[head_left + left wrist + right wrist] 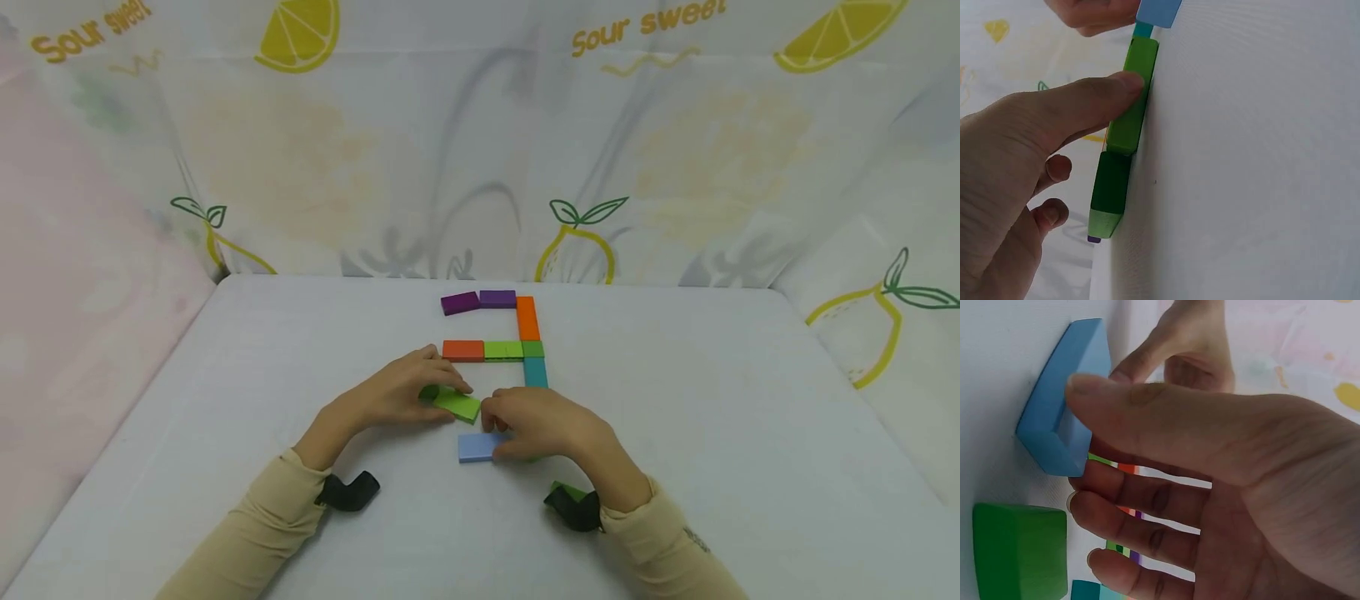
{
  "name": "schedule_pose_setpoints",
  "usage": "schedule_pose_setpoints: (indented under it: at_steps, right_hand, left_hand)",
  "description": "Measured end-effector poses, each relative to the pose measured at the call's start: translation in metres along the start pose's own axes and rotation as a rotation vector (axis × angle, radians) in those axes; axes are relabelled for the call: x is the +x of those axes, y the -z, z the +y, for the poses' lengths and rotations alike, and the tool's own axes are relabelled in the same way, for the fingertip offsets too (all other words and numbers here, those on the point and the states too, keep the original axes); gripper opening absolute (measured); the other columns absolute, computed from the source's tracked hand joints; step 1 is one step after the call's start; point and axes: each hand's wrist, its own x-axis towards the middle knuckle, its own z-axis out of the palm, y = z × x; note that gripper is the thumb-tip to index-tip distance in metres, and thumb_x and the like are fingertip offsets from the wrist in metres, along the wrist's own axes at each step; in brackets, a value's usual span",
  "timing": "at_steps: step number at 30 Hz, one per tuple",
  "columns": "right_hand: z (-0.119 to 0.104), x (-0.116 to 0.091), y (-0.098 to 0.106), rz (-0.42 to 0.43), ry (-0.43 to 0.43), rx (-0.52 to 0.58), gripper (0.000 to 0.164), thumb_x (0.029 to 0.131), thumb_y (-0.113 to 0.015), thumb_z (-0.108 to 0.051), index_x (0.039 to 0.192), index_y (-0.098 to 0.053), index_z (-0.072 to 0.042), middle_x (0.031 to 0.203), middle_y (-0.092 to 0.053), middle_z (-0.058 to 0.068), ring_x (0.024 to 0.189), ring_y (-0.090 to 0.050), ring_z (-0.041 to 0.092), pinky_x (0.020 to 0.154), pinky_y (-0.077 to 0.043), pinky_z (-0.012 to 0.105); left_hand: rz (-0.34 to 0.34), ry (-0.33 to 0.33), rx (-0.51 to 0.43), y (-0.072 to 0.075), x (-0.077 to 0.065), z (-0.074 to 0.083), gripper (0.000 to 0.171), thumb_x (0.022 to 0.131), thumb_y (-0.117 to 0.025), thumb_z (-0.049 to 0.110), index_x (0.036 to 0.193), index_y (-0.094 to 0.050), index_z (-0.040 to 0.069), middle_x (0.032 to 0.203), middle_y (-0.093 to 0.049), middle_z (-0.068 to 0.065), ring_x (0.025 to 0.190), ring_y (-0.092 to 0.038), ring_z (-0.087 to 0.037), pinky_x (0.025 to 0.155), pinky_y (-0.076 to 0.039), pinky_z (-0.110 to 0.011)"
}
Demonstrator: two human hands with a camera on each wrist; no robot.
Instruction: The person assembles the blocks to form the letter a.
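My left hand [405,387] pinches a lime green block [456,405] between thumb and fingers, low over the white table. At that block's outer end sits a dark green block [1110,181], beside my left fingers. My right hand [543,425] holds a light blue block [474,447], its thumb on the near side; the index fingertip is mostly hidden behind the block in the right wrist view. Near the right fingers stands a green block [1019,550], mostly covered by that hand in the head view. A teal block [536,372] lies just beyond the right hand.
Farther back lie a purple block [460,303], a violet block [498,299] and an orange block [528,318]. A red-orange block [462,351], another lime block [502,350] and a small green block [532,349] form a row. A printed cloth [450,150] hangs behind the table.
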Motion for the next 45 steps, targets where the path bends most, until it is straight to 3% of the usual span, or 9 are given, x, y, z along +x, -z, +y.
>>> schedule_pose_setpoints:
  at_steps: [5, 24, 32, 38, 45]
  right_hand:
    - [0.001, 0.003, 0.000, -0.016, -0.012, 0.012, 0.016, 0.082, -0.072, -0.019, 0.094, -0.063, -0.014, 0.083, -0.057, -0.003, 0.075, -0.050, 0.011, 0.069, -0.044, 0.023]
    - [0.013, -0.001, 0.005, -0.008, -0.080, 0.058, 0.016, 0.083, -0.072, -0.014, 0.097, -0.063, -0.014, 0.089, -0.058, 0.000, 0.080, -0.051, 0.012, 0.074, -0.047, 0.030]
    - [0.016, 0.000, 0.005, 0.004, -0.105, 0.060, 0.014, 0.085, -0.069, -0.015, 0.098, -0.062, -0.016, 0.091, -0.057, 0.000, 0.080, -0.051, 0.013, 0.073, -0.048, 0.030]
    - [0.017, 0.000, 0.005, 0.020, -0.070, 0.044, 0.015, 0.086, -0.068, -0.015, 0.100, -0.062, -0.014, 0.090, -0.056, 0.000, 0.079, -0.051, 0.013, 0.072, -0.047, 0.029]
    - [0.018, 0.002, 0.003, 0.044, -0.039, 0.026, 0.016, 0.087, -0.067, -0.015, 0.102, -0.061, -0.013, 0.090, -0.055, 0.000, 0.079, -0.052, 0.012, 0.070, -0.047, 0.028]
  left_hand:
    - [-0.024, 0.000, -0.009, 0.001, 0.000, 0.003, 0.032, 0.077, -0.079, 0.023, 0.108, -0.071, 0.024, 0.104, -0.068, 0.012, 0.095, -0.047, -0.008, 0.081, -0.045, -0.025]
    - [-0.223, 0.102, -0.050, 0.017, -0.003, 0.012, 0.028, 0.077, -0.079, 0.019, 0.102, -0.070, 0.027, 0.104, -0.063, 0.013, 0.101, -0.052, -0.007, 0.094, -0.047, -0.031]
    - [-0.224, 0.072, -0.081, 0.020, -0.005, 0.011, 0.028, 0.077, -0.078, 0.017, 0.102, -0.069, 0.025, 0.105, -0.061, 0.013, 0.099, -0.053, -0.008, 0.090, -0.048, -0.028]
    - [-0.197, 0.095, -0.125, 0.025, -0.007, 0.008, 0.031, 0.076, -0.079, 0.021, 0.105, -0.068, 0.024, 0.105, -0.059, 0.009, 0.086, -0.055, -0.013, 0.078, -0.049, -0.025]
    - [-0.209, 0.089, -0.171, 0.025, -0.008, 0.004, 0.028, 0.077, -0.078, 0.019, 0.104, -0.069, 0.023, 0.099, -0.061, 0.009, 0.082, -0.053, -0.015, 0.074, -0.046, -0.023]
